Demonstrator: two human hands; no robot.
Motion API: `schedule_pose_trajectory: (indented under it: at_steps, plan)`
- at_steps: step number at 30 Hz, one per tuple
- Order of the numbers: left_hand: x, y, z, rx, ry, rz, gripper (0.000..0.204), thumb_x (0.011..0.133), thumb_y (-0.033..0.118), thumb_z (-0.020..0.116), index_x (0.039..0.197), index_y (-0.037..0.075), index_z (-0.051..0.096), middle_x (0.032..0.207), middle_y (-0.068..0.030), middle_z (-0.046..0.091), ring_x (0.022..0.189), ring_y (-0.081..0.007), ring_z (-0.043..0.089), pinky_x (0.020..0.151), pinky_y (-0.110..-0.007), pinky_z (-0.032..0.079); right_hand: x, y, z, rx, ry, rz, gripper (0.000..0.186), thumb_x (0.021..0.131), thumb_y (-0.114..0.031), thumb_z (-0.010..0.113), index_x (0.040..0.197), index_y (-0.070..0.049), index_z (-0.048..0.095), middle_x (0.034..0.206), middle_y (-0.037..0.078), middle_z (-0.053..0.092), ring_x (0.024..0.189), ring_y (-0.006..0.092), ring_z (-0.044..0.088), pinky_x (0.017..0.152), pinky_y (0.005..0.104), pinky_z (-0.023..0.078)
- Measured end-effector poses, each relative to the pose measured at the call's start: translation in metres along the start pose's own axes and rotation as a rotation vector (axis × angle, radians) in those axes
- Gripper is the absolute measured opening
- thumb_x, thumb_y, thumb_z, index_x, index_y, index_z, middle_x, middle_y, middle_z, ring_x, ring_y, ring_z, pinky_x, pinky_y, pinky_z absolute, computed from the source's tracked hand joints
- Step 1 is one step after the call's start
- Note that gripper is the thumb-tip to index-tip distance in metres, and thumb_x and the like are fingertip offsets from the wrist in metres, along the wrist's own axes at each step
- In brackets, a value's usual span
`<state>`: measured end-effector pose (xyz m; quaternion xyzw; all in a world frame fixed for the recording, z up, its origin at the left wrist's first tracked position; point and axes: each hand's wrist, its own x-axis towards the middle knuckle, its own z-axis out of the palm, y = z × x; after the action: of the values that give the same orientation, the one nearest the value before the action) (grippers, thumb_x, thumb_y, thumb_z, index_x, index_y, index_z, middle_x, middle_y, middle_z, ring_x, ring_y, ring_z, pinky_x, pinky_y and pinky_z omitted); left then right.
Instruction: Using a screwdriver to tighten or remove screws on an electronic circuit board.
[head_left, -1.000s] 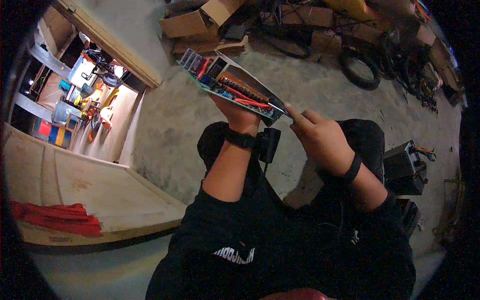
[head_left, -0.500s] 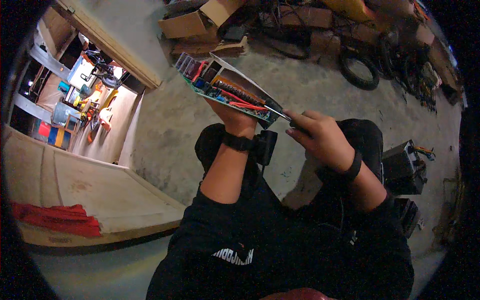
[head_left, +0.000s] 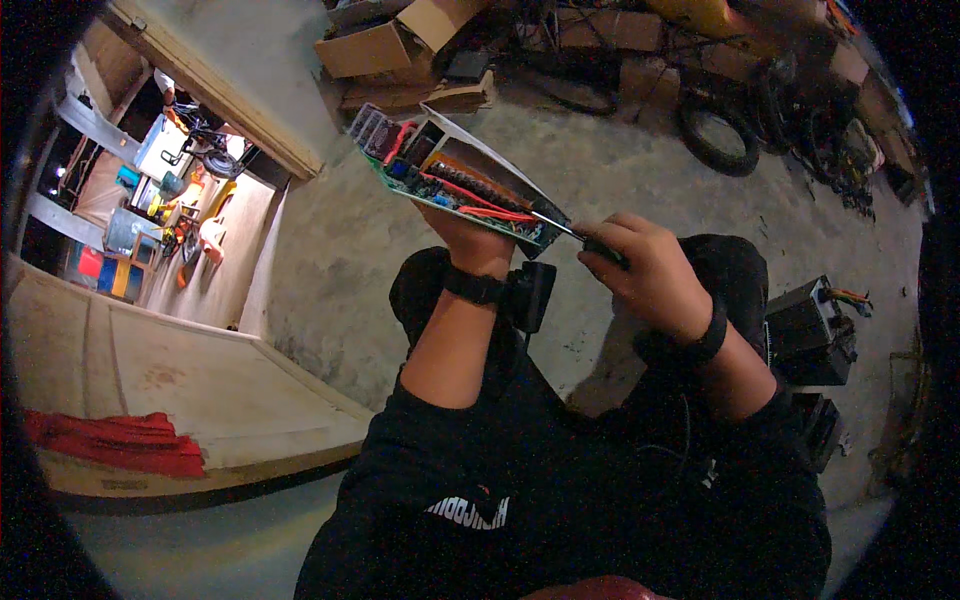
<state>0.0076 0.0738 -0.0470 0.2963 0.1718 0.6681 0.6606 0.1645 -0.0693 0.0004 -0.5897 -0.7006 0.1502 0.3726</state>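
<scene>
My left hand (head_left: 462, 232) supports a green circuit board (head_left: 470, 195) from below, its fingers mostly hidden beneath it. The board is tilted and carries metal heat-sink plates, orange-brown windings and red wires. A screwdriver (head_left: 562, 229) with a thin metal shaft and a dark handle is gripped in my right hand (head_left: 648, 270). Its shaft reaches over the board's right end, by the red wires. What exactly the tip touches is too small to make out. Both wrists wear black bands, and a black box-shaped device hangs at the left one.
Black metal cases (head_left: 810, 325) with a bundle of coloured wires stand on the floor at right. Cardboard boxes (head_left: 370, 48) and tyres (head_left: 718, 138) pile up at the far side. Left lies a pale ledge with a red cloth (head_left: 115, 440), beside a lit doorway.
My right hand has shifted slightly to the right, and the dark screwdriver handle shows more now. The board and my left hand stay almost where they were.
</scene>
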Motion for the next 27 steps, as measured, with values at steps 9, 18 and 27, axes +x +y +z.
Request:
schedule_pose_trajectory:
  at_steps: [9, 18, 27]
  plan:
    - [-0.007, 0.004, 0.012, 0.059, -0.014, 0.040, 0.041, 0.097, 0.049, 0.034, 0.108, 0.013, 0.051, 0.099, -0.0039, 0.057, 0.087, -0.0184, 0.060, 0.077, -0.037, 0.055, -0.001, 0.004, 0.001, -0.177, -0.172, 0.053, 0.031, 0.084, -0.015, 0.063, 0.110, 0.001, 0.059, 0.083, 0.023, 0.059, 0.078, 0.0402, 0.058, 0.067, 0.0417, 0.047]
    - [-0.001, 0.000, 0.001, 0.225, -0.093, 0.144, 0.038, 0.097, 0.047, 0.037, 0.109, 0.013, 0.049, 0.098, -0.0038, 0.056, 0.086, -0.0179, 0.060, 0.077, -0.034, 0.054, 0.001, -0.004, -0.006, 0.003, -0.059, 0.001, 0.020, 0.086, -0.015, 0.061, 0.101, -0.002, 0.064, 0.084, 0.020, 0.062, 0.077, 0.0370, 0.061, 0.066, 0.0402, 0.048]
    - [-0.002, 0.003, -0.008, 0.028, -0.215, 0.092, 0.046, 0.095, 0.051, 0.037, 0.113, 0.011, 0.049, 0.105, -0.0064, 0.056, 0.095, -0.0194, 0.058, 0.083, -0.038, 0.053, 0.000, -0.005, -0.007, 0.069, -0.106, 0.118, 0.020, 0.088, -0.016, 0.057, 0.101, -0.003, 0.063, 0.084, 0.022, 0.063, 0.076, 0.0411, 0.061, 0.065, 0.0442, 0.049]
